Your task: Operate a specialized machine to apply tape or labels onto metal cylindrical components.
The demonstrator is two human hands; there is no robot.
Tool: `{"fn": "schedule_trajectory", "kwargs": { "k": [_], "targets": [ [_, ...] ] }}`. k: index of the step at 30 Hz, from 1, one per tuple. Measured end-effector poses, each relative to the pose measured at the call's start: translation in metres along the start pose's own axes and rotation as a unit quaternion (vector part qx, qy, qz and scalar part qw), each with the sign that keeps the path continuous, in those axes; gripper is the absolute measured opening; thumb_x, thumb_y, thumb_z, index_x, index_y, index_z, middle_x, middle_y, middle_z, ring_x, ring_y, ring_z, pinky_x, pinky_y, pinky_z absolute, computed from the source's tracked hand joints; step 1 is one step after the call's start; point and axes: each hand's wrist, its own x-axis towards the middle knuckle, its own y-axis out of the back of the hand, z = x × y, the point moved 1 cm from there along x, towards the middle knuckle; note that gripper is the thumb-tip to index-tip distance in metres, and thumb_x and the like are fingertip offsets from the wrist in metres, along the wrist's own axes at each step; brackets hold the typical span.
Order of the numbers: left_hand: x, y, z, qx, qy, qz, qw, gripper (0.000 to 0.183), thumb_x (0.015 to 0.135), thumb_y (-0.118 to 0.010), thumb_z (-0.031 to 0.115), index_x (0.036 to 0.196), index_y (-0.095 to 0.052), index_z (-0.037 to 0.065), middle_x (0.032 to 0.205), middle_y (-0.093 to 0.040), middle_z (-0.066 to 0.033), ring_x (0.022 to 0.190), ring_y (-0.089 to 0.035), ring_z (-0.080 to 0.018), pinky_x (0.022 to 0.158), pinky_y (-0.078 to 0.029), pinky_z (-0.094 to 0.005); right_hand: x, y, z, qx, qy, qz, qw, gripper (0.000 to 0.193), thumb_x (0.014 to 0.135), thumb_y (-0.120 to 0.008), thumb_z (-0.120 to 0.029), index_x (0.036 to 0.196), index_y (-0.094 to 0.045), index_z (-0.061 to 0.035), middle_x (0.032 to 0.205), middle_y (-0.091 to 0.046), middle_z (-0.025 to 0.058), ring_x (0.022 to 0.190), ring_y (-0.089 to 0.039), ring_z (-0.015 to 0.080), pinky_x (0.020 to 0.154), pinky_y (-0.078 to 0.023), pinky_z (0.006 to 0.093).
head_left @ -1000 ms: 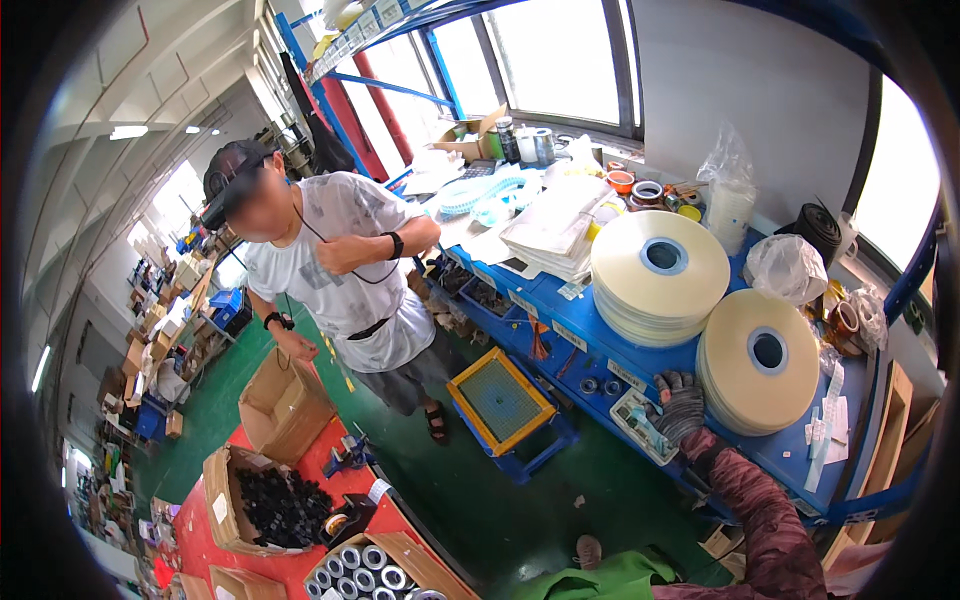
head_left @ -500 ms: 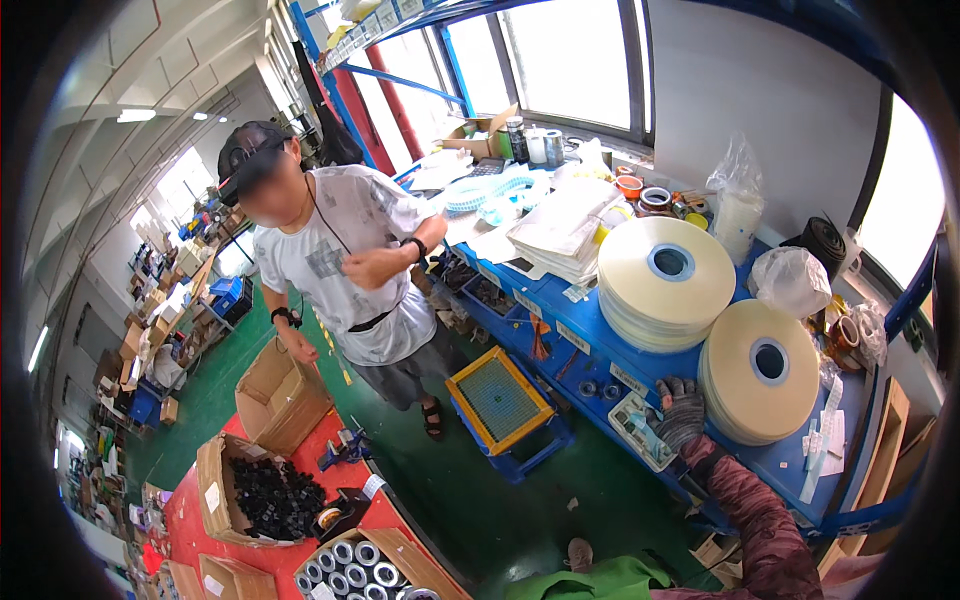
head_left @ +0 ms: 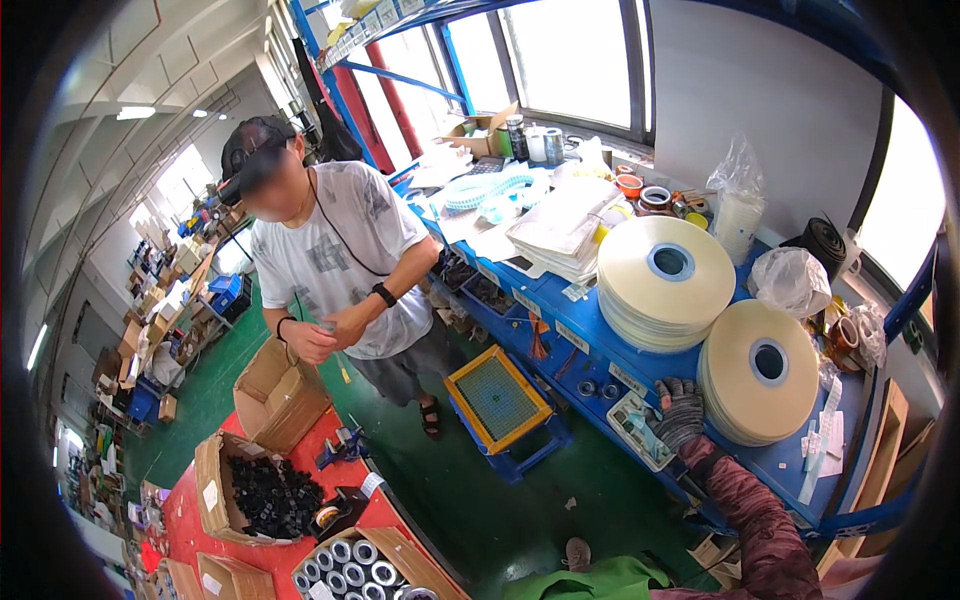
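Note:
My right hand (head_left: 682,412), in a grey glove, lies at the front edge of the blue shelf table (head_left: 640,372). Its fingers are stretched out with nothing seen between them. Right beside it is a white plastic tray (head_left: 632,428) with small pale blue and white items; whether the hand touches the tray I cannot tell. Two large cream-coloured reels, an upper stack (head_left: 625,290) and a lower one (head_left: 735,400), sit just past the hand. A camouflage-like maroon sleeve covers my right forearm. My left hand is out of the picture.
A co-worker (head_left: 345,250) stands across the green floor. Between us is a yellow-framed mesh panel (head_left: 500,400) on a blue stool. On the red table (head_left: 335,440) are a box of black parts (head_left: 275,495) and a box of metal rings (head_left: 350,570). Papers (head_left: 565,235) cover the far shelf.
The co-worker's raised hand has come down, and both of that person's hands are now together in front of the body. My right hand stays in place.

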Motion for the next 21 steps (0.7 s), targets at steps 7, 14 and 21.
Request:
{"fn": "schedule_trajectory", "kwargs": {
  "k": [7,14,21],
  "targets": [
    [0.0,0.001,0.008,0.0,-0.001,-0.002,1.0,0.017,0.079,-0.062,0.02,0.09,-0.054,0.009,0.056,-0.049,-0.0009,0.034,-0.04,-0.0088,0.03,-0.029,-0.0218,0.001,0.0,0.0,0.0,-0.002,0.002,1.0,0.053,0.069,-0.057,-0.038,0.112,-0.05,-0.0083,0.111,-0.048,0.0112,0.102,-0.043,0.0291,0.091,-0.032,0.0475],
    [-0.008,0.006,0.016,-0.005,-0.007,0.006,1.0,0.017,0.079,-0.063,0.02,0.09,-0.054,0.009,0.056,-0.049,-0.0006,0.034,-0.039,-0.0084,0.03,-0.028,-0.0215,0.004,-0.006,-0.003,0.028,-0.003,-0.007,1.0,0.055,0.067,-0.059,-0.038,0.112,-0.049,-0.0084,0.111,-0.047,0.0112,0.103,-0.042,0.0298,0.091,-0.031,0.0483],
    [-0.033,0.026,0.015,-0.029,-0.025,0.053,0.998,0.017,0.079,-0.063,0.019,0.09,-0.054,0.009,0.056,-0.048,-0.0003,0.034,-0.039,-0.008,0.03,-0.028,-0.0213,-0.001,-0.012,0.001,-0.005,0.007,0.03,1.0,0.056,0.063,-0.063,-0.035,0.111,-0.048,-0.0081,0.11,-0.046,0.0126,0.103,-0.041,0.0317,0.092,-0.03,0.0482]
  ]
}}
